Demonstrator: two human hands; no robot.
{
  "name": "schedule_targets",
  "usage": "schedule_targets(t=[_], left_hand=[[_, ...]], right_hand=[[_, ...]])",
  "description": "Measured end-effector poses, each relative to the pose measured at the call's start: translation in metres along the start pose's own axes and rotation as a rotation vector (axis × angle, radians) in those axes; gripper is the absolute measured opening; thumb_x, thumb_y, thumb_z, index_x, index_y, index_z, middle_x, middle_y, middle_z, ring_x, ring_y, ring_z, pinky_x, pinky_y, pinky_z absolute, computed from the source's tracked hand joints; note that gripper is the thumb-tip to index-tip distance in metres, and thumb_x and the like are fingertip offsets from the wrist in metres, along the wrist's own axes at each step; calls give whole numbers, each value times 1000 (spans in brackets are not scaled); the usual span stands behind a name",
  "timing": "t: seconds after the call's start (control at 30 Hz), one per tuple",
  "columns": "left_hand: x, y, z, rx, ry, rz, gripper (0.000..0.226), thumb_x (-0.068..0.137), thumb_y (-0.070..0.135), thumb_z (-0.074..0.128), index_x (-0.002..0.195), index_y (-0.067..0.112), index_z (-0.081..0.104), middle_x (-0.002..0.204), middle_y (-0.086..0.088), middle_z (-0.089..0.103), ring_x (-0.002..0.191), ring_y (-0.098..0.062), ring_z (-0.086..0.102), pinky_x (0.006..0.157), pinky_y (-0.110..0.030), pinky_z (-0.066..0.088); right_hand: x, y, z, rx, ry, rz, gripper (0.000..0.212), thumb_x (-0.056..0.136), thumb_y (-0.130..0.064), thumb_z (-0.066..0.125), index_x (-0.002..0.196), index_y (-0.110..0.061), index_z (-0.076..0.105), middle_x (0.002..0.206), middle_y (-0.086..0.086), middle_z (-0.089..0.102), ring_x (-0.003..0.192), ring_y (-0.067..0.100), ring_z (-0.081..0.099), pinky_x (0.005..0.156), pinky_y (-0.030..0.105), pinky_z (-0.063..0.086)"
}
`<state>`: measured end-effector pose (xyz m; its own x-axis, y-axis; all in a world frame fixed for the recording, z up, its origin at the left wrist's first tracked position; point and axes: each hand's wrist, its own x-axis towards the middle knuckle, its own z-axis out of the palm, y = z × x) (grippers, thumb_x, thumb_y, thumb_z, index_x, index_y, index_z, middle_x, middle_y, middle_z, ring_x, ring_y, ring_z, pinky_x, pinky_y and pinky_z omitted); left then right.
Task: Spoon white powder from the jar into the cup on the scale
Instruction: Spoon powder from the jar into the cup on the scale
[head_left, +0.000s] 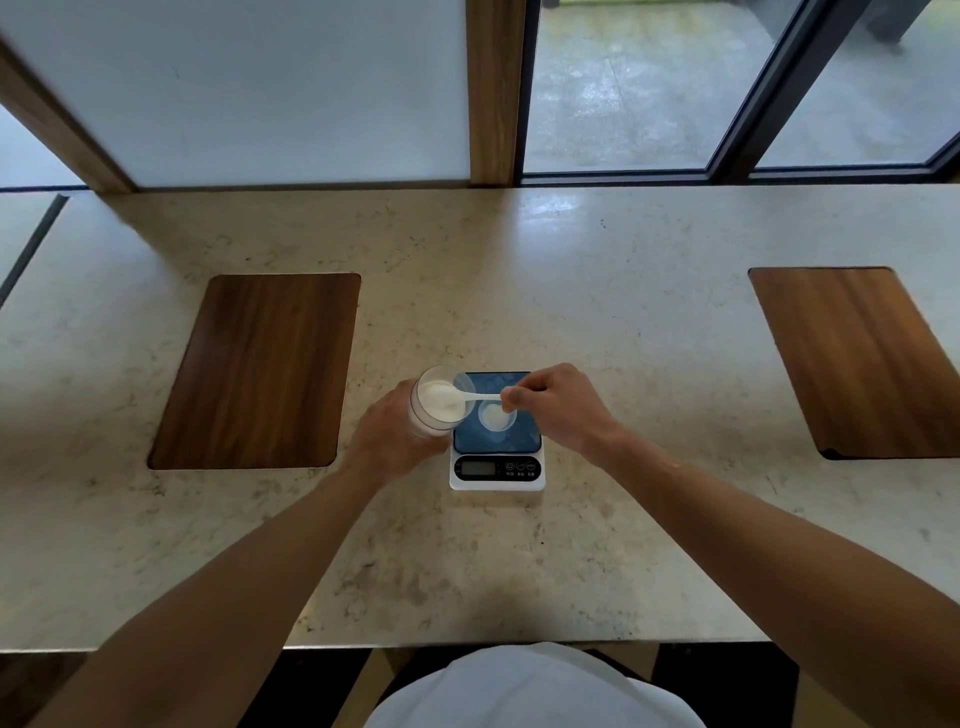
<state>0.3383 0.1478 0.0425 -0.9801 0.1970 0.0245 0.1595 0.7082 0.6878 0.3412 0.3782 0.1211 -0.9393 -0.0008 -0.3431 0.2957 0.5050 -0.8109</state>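
Note:
My left hand (387, 441) grips a clear jar (439, 402) of white powder, tilted toward the right, just left of the scale. My right hand (558, 408) pinches the handle of a white spoon (480, 397), whose bowl sits inside the jar's mouth in the powder. A small clear cup (496, 418) with a little white powder in it stands on the blue platform of the white kitchen scale (496, 475). The spoon handle passes just above the cup.
The scale sits on a pale marble counter (519, 561). A wooden inlay (260, 371) lies to the left and another wooden inlay (862, 358) to the right. Windows and a wooden post (493, 88) line the far edge.

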Motion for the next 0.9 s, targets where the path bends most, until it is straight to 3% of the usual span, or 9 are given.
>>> schedule_targets(t=[0.13, 0.2, 0.33, 0.53, 0.63, 0.77, 0.9], left_hand=[[1, 2, 0, -4, 11, 3, 61, 71, 37, 86, 120, 32, 50, 116, -2, 67, 93, -12, 57, 87, -30, 47], [1, 1, -1, -6, 7, -10, 65, 69, 41, 86, 123, 30, 51, 117, 0, 66, 95, -12, 58, 86, -27, 46], [1, -3, -4, -18, 10, -61, 73, 66, 45, 86, 127, 25, 52, 120, 0, 65, 99, -17, 61, 87, -35, 52], [2, -11, -8, -6, 33, -125, 78, 61, 46, 87, 127, 24, 52, 118, 0, 65, 97, -15, 59, 83, -31, 48], [1, -15, -10, -22, 68, -157, 76, 60, 49, 87, 124, 26, 53, 112, 4, 66, 93, -13, 59, 78, -27, 46], [-1, -16, -13, -35, 86, -162, 74, 58, 52, 86, 121, 28, 53, 106, 10, 63, 90, -10, 59, 75, -24, 45], [-4, -17, -15, -47, 82, -163, 74, 57, 53, 85, 120, 29, 53, 103, 13, 62, 89, -10, 60, 70, -19, 42]], right_hand=[[-3, -3, -11, 27, 3, -14, 22, 91, -24, 69, 85, -6, 81, 51, -7, 57, 44, 8, 39, 42, 14, 31], [-4, -4, -15, 51, 2, -18, 23, 91, -23, 68, 86, -5, 81, 54, -5, 61, 45, 10, 40, 45, 19, 33], [-6, 2, -25, 64, 14, -2, 23, 92, -25, 67, 81, -10, 80, 40, -18, 54, 38, 2, 40, 46, 21, 34], [-3, 21, -33, 86, 31, 13, 24, 91, -28, 67, 72, -18, 79, 48, -3, 54, 38, 9, 36, 45, 25, 33], [0, 30, -30, 51, 35, 22, 24, 91, -30, 67, 73, -22, 79, 60, 9, 66, 42, 11, 40, 46, 27, 36], [4, 44, -26, 16, 48, 65, 22, 92, -30, 66, 79, -19, 81, 77, 14, 75, 48, 14, 46, 50, 31, 42], [6, 57, -23, -23, 50, 89, 21, 93, -29, 66, 82, -18, 81, 74, 14, 75, 49, 15, 47, 51, 30, 43]])
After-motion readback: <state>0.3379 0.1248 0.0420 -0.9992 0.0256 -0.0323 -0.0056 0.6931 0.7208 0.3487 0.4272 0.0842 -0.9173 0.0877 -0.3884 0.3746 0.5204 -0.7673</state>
